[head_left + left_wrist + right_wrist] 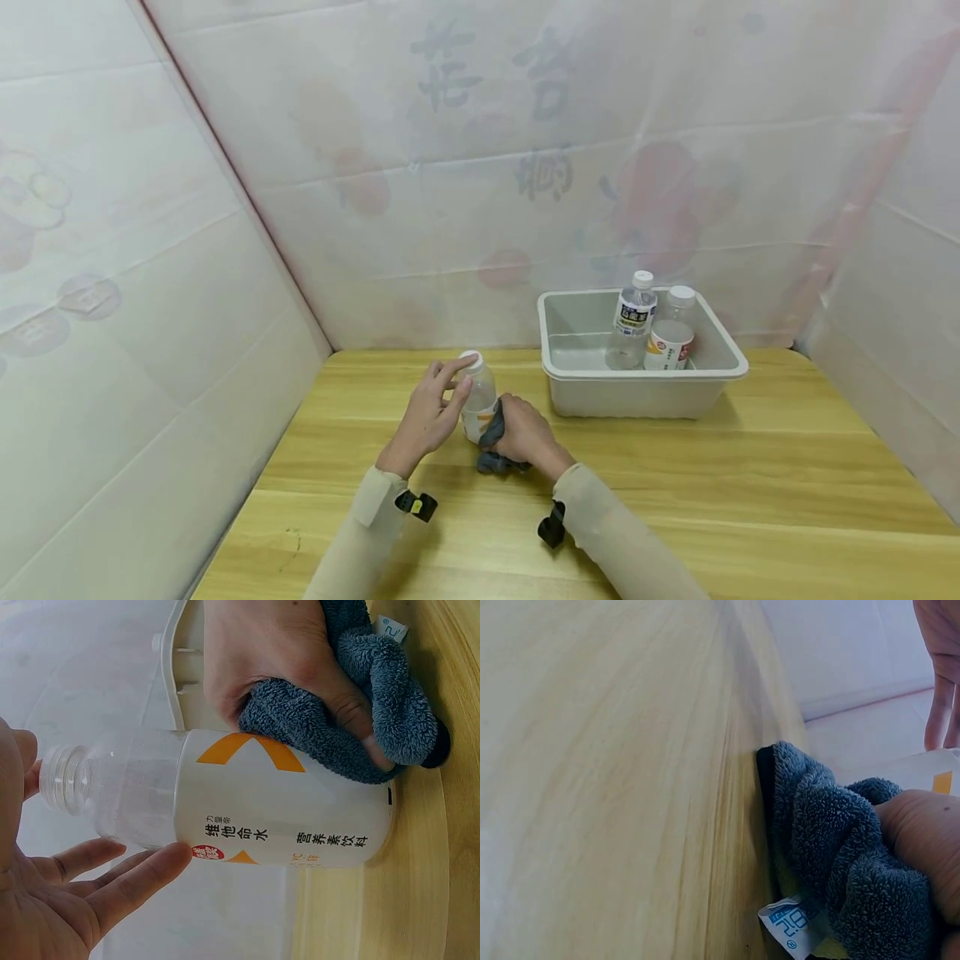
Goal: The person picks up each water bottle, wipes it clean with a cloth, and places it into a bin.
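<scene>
A clear plastic bottle (478, 398) with a white and orange label stands upright on the table; its threaded neck (66, 780) shows in the left wrist view. My left hand (429, 417) is at the bottle's upper left, a fingertip touching its top and the other fingers spread loosely. Lower down on the other side, my right hand (525, 433) grips a bunched grey-blue towel (300, 727) and holds it against the label near the base. A white tag sticks out of the towel (847, 862), part of which rests on the table.
To the right at the back, a light grey plastic bin (637, 396) holds two bottles: a slim one with a dark-printed label (634, 317) and a wider white-capped one (671, 333). Printed curtain sheets (450, 208) enclose the wood-grain table (675, 483) at the back and sides.
</scene>
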`<state>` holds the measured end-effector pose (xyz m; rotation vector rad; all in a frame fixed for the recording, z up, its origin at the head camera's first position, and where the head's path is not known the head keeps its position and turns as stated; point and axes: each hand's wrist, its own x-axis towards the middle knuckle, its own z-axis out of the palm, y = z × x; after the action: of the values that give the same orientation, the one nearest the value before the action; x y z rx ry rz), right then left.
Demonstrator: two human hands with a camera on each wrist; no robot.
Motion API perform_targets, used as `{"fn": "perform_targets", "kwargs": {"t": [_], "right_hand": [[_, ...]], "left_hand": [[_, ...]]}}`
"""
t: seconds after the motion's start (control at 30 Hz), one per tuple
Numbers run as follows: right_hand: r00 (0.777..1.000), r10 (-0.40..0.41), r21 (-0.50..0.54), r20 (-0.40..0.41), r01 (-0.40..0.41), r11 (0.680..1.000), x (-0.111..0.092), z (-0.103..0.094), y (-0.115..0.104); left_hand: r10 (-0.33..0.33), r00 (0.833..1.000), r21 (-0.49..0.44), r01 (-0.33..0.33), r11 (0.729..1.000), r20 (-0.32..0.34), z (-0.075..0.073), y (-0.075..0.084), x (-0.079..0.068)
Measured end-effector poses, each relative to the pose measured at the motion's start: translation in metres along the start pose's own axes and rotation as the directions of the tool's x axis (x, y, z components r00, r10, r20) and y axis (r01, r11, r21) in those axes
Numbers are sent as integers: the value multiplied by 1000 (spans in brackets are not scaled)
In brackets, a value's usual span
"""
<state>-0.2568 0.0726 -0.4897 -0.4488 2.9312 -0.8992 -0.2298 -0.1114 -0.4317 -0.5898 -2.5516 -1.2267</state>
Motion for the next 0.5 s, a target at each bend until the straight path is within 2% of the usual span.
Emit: {"fn": "perform_targets", "kwargs": {"t": [0.23,0.5], "right_hand": [[999,41,-110,-21,-43,993,-1,-4,1],[999,47,-69,24,-46,997,1,-15,11]], "left_hand": [[-18,1000,6,18,1000,-17,-1,0,0],[-6,1000,5,6,1000,-19,2,1,0]]}}
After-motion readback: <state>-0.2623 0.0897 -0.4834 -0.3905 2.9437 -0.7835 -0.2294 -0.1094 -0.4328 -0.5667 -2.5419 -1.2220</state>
